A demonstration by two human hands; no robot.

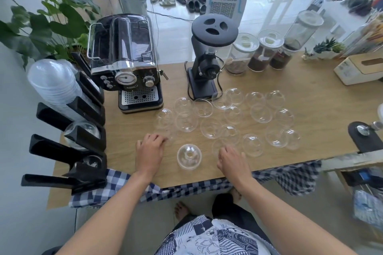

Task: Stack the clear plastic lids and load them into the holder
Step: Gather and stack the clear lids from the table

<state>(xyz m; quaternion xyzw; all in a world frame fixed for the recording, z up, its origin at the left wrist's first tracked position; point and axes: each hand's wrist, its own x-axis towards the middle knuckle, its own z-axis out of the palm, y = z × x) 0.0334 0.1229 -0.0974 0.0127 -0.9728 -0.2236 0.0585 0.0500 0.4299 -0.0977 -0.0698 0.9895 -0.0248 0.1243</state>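
Pale wood-grain laminate covers the bench [290, 93], smooth enough for the lids to slide on. Near its front edge the left hand [149, 150] lies palm down, fingers loosely curled over a barely visible clear lid; whether it grips that lid I cannot tell. The right hand [233, 162] rests likewise, fingers bent, at the edge of another lid, seemingly holding nothing. Between them sits one domed lid [189, 156], thin glossy plastic with a round hole at its crown. Beyond, the scattered lids [234, 114] spread toward the bench's middle, some overlapping. The step in hand looks like gathering: nest each dome squarely over the next, pinching rims lightly, since such thin shells likely flex and slip. The black holder [83, 109] lines the left edge, its rear slot carrying a tall ribbed stack [53, 83].
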